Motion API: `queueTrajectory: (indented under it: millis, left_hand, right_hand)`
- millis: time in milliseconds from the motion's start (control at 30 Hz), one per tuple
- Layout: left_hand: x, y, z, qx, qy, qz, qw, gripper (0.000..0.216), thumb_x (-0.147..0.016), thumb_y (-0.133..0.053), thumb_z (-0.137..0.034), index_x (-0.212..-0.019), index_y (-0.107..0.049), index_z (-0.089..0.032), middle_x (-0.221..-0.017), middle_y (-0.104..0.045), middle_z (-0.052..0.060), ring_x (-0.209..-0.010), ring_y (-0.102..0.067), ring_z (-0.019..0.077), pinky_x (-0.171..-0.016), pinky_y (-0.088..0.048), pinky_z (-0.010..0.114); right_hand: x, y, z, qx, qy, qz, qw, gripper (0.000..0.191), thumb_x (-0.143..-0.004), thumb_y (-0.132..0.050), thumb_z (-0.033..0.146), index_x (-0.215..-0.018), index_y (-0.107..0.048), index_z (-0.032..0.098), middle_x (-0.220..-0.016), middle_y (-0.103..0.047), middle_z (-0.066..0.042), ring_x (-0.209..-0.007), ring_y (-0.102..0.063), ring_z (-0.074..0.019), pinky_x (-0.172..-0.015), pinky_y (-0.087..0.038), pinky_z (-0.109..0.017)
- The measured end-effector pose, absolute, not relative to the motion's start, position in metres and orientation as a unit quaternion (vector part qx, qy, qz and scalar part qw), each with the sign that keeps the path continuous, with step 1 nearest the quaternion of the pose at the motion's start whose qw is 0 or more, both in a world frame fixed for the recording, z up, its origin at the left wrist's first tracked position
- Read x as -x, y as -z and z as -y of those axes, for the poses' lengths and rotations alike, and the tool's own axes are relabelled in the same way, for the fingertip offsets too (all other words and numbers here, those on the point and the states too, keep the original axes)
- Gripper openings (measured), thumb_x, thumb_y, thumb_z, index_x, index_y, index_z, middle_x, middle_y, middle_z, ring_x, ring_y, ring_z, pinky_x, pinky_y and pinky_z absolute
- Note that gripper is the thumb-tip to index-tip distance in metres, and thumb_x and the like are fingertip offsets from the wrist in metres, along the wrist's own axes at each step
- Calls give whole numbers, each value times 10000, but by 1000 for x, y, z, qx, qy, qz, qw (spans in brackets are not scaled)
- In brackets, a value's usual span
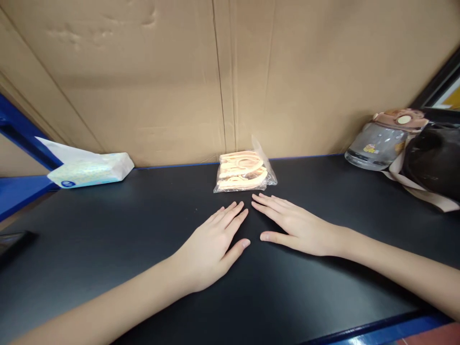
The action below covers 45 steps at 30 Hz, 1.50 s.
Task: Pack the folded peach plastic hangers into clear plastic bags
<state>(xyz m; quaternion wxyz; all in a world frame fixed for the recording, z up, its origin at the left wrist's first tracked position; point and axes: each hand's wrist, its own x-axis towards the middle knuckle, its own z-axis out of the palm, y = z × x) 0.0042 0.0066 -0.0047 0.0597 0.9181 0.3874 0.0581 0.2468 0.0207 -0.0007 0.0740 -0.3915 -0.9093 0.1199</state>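
Observation:
A clear plastic bag (245,171) with pale orange pieces in it, perhaps folded plastic hangers, lies on the black tabletop (151,230) close to the cardboard wall. Just in front of the bag, my left hand (215,242) rests palm down with its fingers stretched out and holds nothing. My right hand (293,223) lies flat beside it, fingers pointing toward the bag and thumb apart, also without anything in it. A small gap separates both hands from the bag, and they do not touch each other.
At the back left sits a tissue pack (91,170) with a tissue sticking out. A clear bottle (381,141) with a brown lid and strap stands back right by a dark bag (434,160). Cardboard (143,86) walls off the back. A dark flat object (12,242) lies far left.

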Motion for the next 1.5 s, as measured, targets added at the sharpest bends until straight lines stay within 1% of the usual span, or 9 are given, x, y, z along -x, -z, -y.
queueTrajectory:
  millis: [67, 167, 333, 500, 633, 767, 1000, 1233, 1500]
  left_hand:
    - [-3, 5, -8, -920, -64, -383, 47, 593, -1022, -265, -455, -1489, -328, -93, -1563, -281, 126, -1449, -253, 282, -1170, -286, 506]
    - [-3, 5, -9, -920, -69, -383, 41, 589, -1020, -278, -455, -1482, -342, -96, -1558, -296, 125, -1444, -273, 281, -1162, -300, 509]
    - [-2, 6, -9, -918, -75, -385, 55, 582, -1017, -297, -449, -1481, -346, -101, -1559, -297, 127, -1446, -269, 284, -1165, -292, 513]
    - [2, 5, -12, -917, -84, -382, 76, 503, -1028, -300, -363, -1467, -381, -132, -1547, -341, 107, -1441, -292, 258, -1153, -328, 476]
    - [3, 3, -13, -922, -81, -374, 62, 516, -1023, -315, -375, -1467, -380, -119, -1545, -345, 118, -1436, -304, 263, -1144, -340, 476]
    - [3, 2, -13, -924, -72, -372, 51, 521, -1023, -310, -380, -1465, -384, -112, -1545, -345, 122, -1435, -306, 263, -1144, -339, 475]
    - [3, 2, -11, -924, -75, -371, 52, 509, -1021, -322, -375, -1455, -404, -123, -1540, -359, 117, -1434, -308, 260, -1146, -338, 465]
    - [3, 2, -12, -925, -88, -367, 50, 498, -1018, -342, -369, -1445, -419, -125, -1530, -378, 124, -1424, -330, 265, -1150, -334, 454]
    - [3, 2, -11, -923, -91, -370, 59, 493, -1015, -335, -377, -1444, -422, -149, -1529, -380, 118, -1422, -334, 263, -1144, -342, 463]
  right_hand:
    - [-248, -1, -22, 390, -119, 911, 64, 792, -951, -316, 629, -1519, -251, 81, -1586, -179, -146, -1475, -145, -288, -1190, -185, -526]
    - [-248, -3, -21, 384, -108, 915, 54, 771, -959, -294, 623, -1522, -247, 98, -1592, -168, -131, -1479, -131, -281, -1195, -175, -515]
    - [-250, -4, -19, 374, -96, 921, 49, 749, -968, -290, 607, -1515, -269, 97, -1586, -197, -133, -1470, -179, -295, -1182, -220, -527]
    - [-252, -5, -17, 372, -84, 923, 53, 733, -973, -297, 594, -1507, -294, 92, -1578, -228, -139, -1463, -210, -301, -1170, -252, -536]
    - [-251, -4, -18, 372, -79, 924, 49, 731, -973, -296, 594, -1509, -293, 98, -1583, -223, -134, -1466, -206, -291, -1174, -253, -520]
    - [-250, -4, -20, 371, -71, 924, 54, 724, -973, -306, 589, -1499, -322, 93, -1578, -243, -144, -1462, -221, -293, -1172, -261, -512]
    - [-253, -1, -19, 368, -85, 922, 88, 696, -958, -376, 580, -1487, -369, 127, -1559, -300, -144, -1446, -263, -302, -1163, -284, -512]
    - [-253, -2, -18, 367, -81, 923, 82, 693, -966, -362, 572, -1480, -377, 108, -1561, -293, -152, -1448, -258, -302, -1168, -274, -505]
    - [-254, -3, -17, 367, -85, 923, 81, 686, -966, -362, 572, -1484, -370, 124, -1563, -287, -148, -1449, -256, -303, -1155, -290, -530]
